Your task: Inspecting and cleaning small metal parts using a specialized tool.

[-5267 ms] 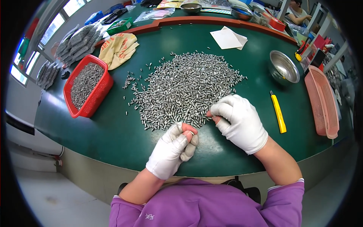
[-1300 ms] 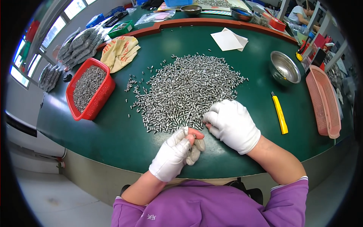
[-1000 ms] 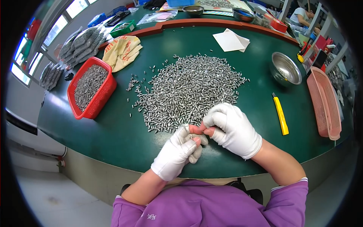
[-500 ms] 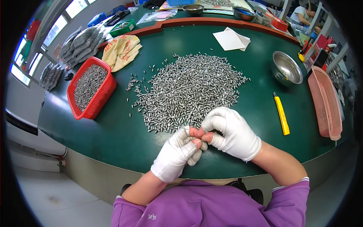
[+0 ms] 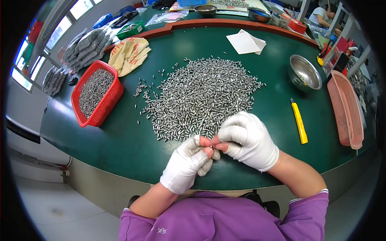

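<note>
We're pinching a metal piece (image 5: pixel 211 147) in our left hand (image 5: pixel 183 162), right hand (image 5: pixel 252 140) crowding close, its grip hidden; with the pile (image 5: pixel 201 96) sitting at twelve o'clock, we're risking a drop through so slight a hold.

The small metal pieces (image 5: pixel 201 94) are gleaming with a smooth finish, and the glossy tabletop (image 5: pixel 265 184) is reflecting light. The gloves (image 5: pixel 180 169) are looking like matt cloth. The polished metal bowl (image 5: pixel 311 69) is shining; the red basket (image 5: pixel 109 103) is showing slick, perforated plastic. The white sheets (image 5: pixel 242 43) are looking like smooth, matt paper.
</note>
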Demonstrator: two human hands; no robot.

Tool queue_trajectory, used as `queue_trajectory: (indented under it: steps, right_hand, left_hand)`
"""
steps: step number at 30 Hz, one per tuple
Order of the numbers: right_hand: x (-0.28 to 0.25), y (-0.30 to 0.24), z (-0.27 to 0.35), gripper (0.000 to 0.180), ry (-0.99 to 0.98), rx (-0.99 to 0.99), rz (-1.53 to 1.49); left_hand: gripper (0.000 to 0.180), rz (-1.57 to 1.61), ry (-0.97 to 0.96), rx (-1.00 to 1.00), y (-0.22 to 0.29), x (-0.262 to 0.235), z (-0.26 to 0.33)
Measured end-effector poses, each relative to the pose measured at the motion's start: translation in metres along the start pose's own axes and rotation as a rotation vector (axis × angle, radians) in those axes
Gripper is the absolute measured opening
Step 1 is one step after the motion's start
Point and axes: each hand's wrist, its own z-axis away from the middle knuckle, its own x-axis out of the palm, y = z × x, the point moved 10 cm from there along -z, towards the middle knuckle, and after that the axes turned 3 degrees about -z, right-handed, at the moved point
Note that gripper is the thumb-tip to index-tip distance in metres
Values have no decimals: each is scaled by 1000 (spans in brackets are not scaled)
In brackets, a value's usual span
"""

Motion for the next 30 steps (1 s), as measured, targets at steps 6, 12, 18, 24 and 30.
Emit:
queue_trajectory:
  steps: [6,12,18,24,30]
  right_hand:
    - [9,18,-1,17,-121,87,259]
    - [22,22,3,11,-227,100,363]
    - [20,17,0,15,-198,88,369]
    - [26,17,1,16,-264,74,421]
    - [6,-5,-8,17,-91,-35,266]
  left_hand:
    - [20,-51,-28,11,1,0,0]
    - [22,-83,-62,41,5,4,0]
    - [28,-5,-77,61,3,0,-3]
    - [33,49,-68,58,3,1,-3]
    - [30,-20,-35,-49,-6,-3,-2]
